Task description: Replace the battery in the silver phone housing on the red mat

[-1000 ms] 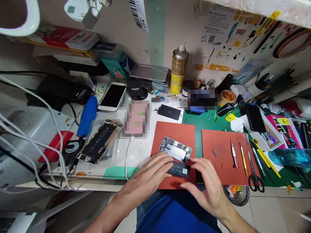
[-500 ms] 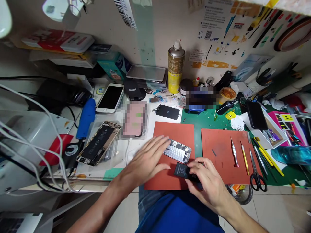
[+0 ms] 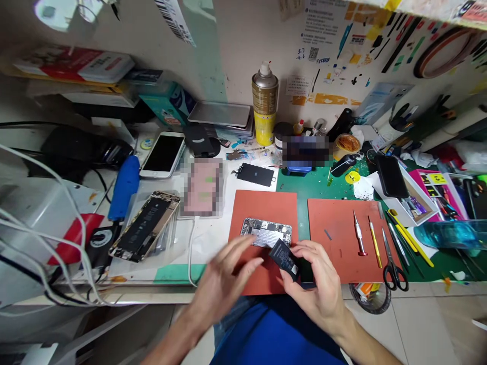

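My right hand [image 3: 317, 284] grips a small black phone battery [image 3: 284, 258] and holds it tilted just above the near edge of a red mat [image 3: 266, 208]. An opened phone body [image 3: 267, 232] with its metal insides showing lies on that mat, right behind the battery. My left hand [image 3: 224, 279] hovers with fingers spread beside the phone body, a little blurred, holding nothing.
A second red mat [image 3: 338, 223] to the right carries a screwdriver [image 3: 357, 233], a yellow tool and scissors [image 3: 393, 266]. Left lie another opened phone [image 3: 146, 225], a white phone [image 3: 163, 153] and white cables [image 3: 57, 223]. A spray can [image 3: 264, 104] stands by the wall.
My right hand took the battery off the mat and lifted it, tilting it. My left hand slid off the phone body toward me. The view shifted slightly.
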Available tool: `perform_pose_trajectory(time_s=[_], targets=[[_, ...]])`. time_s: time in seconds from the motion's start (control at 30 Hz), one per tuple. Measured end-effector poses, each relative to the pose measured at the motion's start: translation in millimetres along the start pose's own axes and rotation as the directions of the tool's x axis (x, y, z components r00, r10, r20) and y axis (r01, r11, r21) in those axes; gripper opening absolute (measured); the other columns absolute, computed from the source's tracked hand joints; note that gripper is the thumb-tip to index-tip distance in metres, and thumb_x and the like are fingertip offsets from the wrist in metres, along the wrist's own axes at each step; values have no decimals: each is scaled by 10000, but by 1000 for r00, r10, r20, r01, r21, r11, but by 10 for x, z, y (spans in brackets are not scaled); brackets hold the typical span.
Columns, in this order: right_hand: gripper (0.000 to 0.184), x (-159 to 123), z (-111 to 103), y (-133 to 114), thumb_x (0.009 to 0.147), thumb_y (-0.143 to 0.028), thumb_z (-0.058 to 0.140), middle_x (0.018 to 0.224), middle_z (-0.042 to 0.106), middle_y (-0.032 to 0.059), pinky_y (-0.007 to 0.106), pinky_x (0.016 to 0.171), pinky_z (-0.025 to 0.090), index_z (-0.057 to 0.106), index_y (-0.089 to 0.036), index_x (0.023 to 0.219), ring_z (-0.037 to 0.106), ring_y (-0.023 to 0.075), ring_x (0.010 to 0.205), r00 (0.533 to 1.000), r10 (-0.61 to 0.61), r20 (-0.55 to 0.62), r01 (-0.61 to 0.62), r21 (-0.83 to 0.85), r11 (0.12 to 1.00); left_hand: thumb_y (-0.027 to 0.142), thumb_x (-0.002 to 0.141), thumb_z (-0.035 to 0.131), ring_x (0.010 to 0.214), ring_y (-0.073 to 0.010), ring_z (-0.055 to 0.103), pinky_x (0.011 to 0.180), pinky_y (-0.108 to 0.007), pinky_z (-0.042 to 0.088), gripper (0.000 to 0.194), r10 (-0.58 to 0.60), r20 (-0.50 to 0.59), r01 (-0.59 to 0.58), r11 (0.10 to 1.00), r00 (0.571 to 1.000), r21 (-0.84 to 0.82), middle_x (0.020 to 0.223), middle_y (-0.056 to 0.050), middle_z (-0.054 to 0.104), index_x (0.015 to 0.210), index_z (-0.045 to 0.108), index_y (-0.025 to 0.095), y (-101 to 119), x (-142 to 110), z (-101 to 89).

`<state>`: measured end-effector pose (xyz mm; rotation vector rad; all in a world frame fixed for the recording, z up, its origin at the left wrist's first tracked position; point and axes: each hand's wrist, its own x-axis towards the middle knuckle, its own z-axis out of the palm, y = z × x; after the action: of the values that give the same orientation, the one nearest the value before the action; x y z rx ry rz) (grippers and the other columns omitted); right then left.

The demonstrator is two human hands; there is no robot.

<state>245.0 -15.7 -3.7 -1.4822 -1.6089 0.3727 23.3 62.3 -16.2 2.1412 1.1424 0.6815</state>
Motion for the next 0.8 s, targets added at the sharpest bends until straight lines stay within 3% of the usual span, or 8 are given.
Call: perform_pose_trajectory(time_s=[0.13, 0.23, 0.3, 0.43, 0.5, 0.6, 0.7, 0.8], targets=[[475, 15, 169, -151, 907, -123, 760, 1153, 748, 112, 462, 965, 658, 596, -231, 1340, 730, 276, 1120, 995, 18, -93, -19, -20, 1000, 189, 1107, 530, 1130, -206, 803, 912, -315, 695, 488, -175, -133, 131, 948, 975, -289, 1335, -110, 775, 1584, 445, 239, 356, -292, 292], [539, 40, 186, -223, 885, -165, 762, 1123, 774, 75, 394, 929, 673, 583, -241, 1387, 772, 239, 1026, 989, 134, -56, -133, 19, 991, 50, 1022, 611, 1469, -297, 591, 1196, -459, 549, 542, 256, -388, -216, 966, 885, 144, 1458, -157, 700, 1545, 537, 175, 302, -307, 260], [606, 79, 146, -256, 850, -182, 753, 1097, 789, 49, 356, 919, 672, 569, -239, 1425, 788, 218, 984, 965, 256, 54, -260, 79, 962, 56, 1040, 573, 1565, -309, 467, 1313, -503, 397, 419, 575, -147, -494, 786, 805, 370, 1397, -150, 738, 1451, 630, 109, 190, -248, 126], [681, 179, -41, -257, 803, -219, 788, 1087, 807, 24, 353, 974, 650, 582, -235, 1452, 794, 212, 987, 866, 369, 337, -447, 188, 875, 82, 1081, 471, 1477, -288, 577, 1319, -498, 375, 316, 674, 20, -631, 680, 738, 373, 1255, -156, 796, 1281, 715, 63, 65, -107, -66], [498, 204, -170, -207, 908, -305, 763, 1123, 816, 43, 363, 997, 644, 654, -241, 1390, 794, 224, 1043, 832, 371, 413, -505, 282, 816, 92, 1074, 507, 1310, -253, 704, 1242, -474, 479, 279, 550, -57, -530, 824, 833, 201, 1193, -110, 813, 1240, 726, 138, 78, -80, -43], [261, 172, -312, -112, 1070, -370, 617, 1156, 818, 71, 349, 969, 647, 758, -253, 1255, 796, 221, 1058, 849, 351, 396, -503, 396, 768, 230, 1091, 557, 1018, -207, 786, 979, -371, 624, 166, -12, -25, 4, 955, 1000, -297, 1067, -59, 818, 1110, 721, 222, 144, -107, 84], [221, 92, -293, -76, 1059, -368, 660, 1127, 808, 77, 314, 872, 644, 794, -258, 1195, 787, 211, 990, 871, 353, 342, -470, 371, 801, 422, 1066, 625, 850, -209, 773, 834, -345, 614, 231, -353, 290, 453, 601, 889, -658, 930, -65, 804, 1087, 673, 197, 216, -165, 211], [221, 42, -160, -95, 1048, -387, 674, 1057, 805, 78, 305, 813, 633, 807, -242, 1147, 775, 206, 928, 861, 395, 320, -495, 355, 793, 464, 1034, 677, 813, -195, 738, 823, -339, 580, 313, -357, 431, 545, 340, 829, -767, 899, -67, 789, 1150, 652, 174, 272, -201, 280]])
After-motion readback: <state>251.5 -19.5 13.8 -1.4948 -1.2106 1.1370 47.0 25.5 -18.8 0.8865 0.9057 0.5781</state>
